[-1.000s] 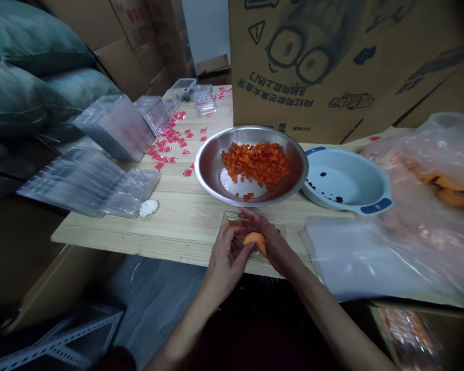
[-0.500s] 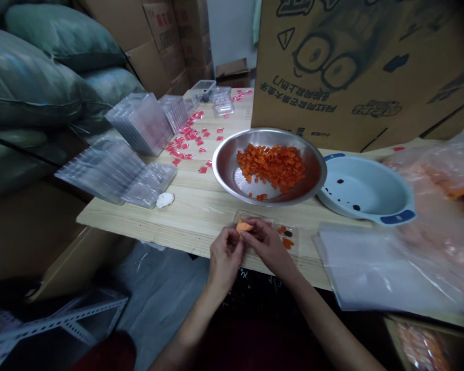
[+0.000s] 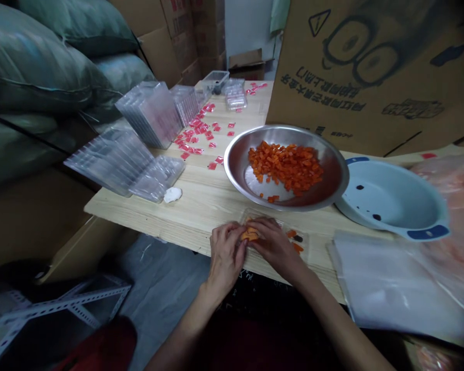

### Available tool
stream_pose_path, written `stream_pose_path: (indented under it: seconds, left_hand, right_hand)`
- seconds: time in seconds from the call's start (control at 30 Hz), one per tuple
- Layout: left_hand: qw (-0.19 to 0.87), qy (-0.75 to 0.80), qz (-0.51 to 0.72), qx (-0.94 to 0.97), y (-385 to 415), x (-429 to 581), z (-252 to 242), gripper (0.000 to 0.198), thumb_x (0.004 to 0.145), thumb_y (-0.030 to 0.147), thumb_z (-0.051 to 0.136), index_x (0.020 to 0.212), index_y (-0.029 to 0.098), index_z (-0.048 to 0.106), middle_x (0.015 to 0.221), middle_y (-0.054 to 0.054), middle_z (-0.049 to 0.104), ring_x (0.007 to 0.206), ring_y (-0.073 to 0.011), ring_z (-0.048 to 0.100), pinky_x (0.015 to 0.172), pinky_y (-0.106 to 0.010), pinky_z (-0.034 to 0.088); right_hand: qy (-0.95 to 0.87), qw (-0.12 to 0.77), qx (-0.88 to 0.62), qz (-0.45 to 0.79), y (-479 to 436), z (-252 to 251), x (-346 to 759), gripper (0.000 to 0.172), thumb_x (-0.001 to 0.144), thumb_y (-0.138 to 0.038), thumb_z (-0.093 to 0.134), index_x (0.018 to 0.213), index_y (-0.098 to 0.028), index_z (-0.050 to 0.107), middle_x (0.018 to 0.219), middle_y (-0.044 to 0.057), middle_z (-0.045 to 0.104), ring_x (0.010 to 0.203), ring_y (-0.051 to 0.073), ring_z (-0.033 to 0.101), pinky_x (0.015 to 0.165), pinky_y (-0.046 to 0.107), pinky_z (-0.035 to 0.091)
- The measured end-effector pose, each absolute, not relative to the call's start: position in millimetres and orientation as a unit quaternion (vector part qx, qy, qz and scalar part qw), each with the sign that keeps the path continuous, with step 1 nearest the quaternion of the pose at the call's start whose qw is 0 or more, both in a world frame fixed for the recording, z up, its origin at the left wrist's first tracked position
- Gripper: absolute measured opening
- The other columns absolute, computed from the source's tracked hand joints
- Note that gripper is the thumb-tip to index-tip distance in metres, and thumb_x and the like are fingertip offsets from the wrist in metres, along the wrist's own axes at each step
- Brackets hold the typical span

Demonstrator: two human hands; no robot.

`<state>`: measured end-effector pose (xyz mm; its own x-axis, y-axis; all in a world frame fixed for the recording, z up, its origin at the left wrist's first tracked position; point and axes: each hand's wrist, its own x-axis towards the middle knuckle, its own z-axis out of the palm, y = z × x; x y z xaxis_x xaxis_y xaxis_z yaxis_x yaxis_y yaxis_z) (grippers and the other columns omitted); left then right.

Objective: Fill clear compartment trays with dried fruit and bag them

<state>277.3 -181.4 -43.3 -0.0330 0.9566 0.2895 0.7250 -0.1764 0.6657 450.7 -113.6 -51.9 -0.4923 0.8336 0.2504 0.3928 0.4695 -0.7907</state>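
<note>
My left hand and my right hand meet at the table's front edge, fingers closed round a soft orange food piece between them. It looks split or folded; part of it is hidden by my fingers. Beneath the hands lies a clear plastic tray, its left part mostly covered. Orange bits and a dark piece show in its right side. Just behind, a steel bowl holds a heap of small orange chunks.
A pale blue basin with dark bits stands right of the bowl, near clear plastic sheets. Stacked clear trays, a white lump and scattered red packets are on the left. A large carton rises behind.
The view has shifted, so the table things appear moved. The orange piece has come down lower between my hands, and my fingers now press closer over it and the tray.
</note>
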Motion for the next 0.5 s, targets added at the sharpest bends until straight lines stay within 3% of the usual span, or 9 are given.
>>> stream_pose_path:
  seconds: [0.1, 0.2, 0.3, 0.4, 0.5]
  left_hand:
    - [0.148, 0.625, 0.324, 0.694, -172, 275, -43, 0.025, 0.098, 0.016, 0.064, 0.118, 0.027, 0.074, 0.126, -0.01, 0.066, 0.117, -0.0299, 0.053, 0.1, -0.051, 0.05]
    - [0.133, 0.618, 0.343, 0.695, -167, 276, -33, 0.018, 0.099, 0.018, 0.064, 0.108, 0.026, 0.078, 0.117, -0.01, 0.071, 0.115, -0.0306, 0.056, 0.097, -0.051, 0.051]
    - [0.121, 0.548, 0.424, 0.711, -174, 295, -19, 0.028, 0.105, 0.018, 0.054, 0.125, 0.025, 0.071, 0.117, -0.008, 0.076, 0.122, -0.0258, 0.061, 0.109, -0.05, 0.048]
    - [0.1, 0.424, 0.394, 0.809, -179, 316, -17, 0.039, 0.108, 0.031, 0.052, 0.146, 0.026, 0.057, 0.146, -0.006, 0.067, 0.147, -0.0243, 0.049, 0.128, -0.052, 0.031]
    - [0.059, 0.434, 0.315, 0.842, -169, 297, -22, 0.052, 0.105, 0.051, 0.053, 0.152, 0.028, 0.05, 0.159, -0.005, 0.055, 0.156, -0.0301, 0.037, 0.132, -0.062, 0.01]
  right_hand:
    - [-0.805, 0.309, -0.42, 0.283, -117, -57, 459, 0.021, 0.094, -0.019, 0.065, 0.107, -0.025, 0.08, 0.121, 0.012, 0.076, 0.12, 0.037, 0.062, 0.103, 0.063, 0.049]
    - [-0.779, 0.331, -0.442, 0.297, -122, -53, 465, 0.019, 0.097, -0.031, 0.063, 0.1, -0.027, 0.082, 0.121, 0.011, 0.077, 0.122, 0.039, 0.062, 0.105, 0.067, 0.046]
    - [-0.653, 0.4, -0.466, 0.442, -132, -43, 472, 0.034, 0.102, -0.052, 0.057, 0.115, -0.032, 0.08, 0.125, 0.01, 0.077, 0.121, 0.035, 0.067, 0.109, 0.061, 0.049]
    - [-0.55, 0.401, -0.446, 0.581, -146, -34, 483, 0.064, 0.103, -0.071, 0.03, 0.144, -0.037, 0.066, 0.134, 0.015, 0.073, 0.117, 0.036, 0.072, 0.1, 0.058, 0.057]
    - [-0.641, 0.367, -0.432, 0.517, -157, -25, 498, 0.065, 0.102, -0.068, 0.03, 0.163, -0.047, 0.037, 0.149, 0.012, 0.063, 0.126, 0.035, 0.068, 0.098, 0.058, 0.058]
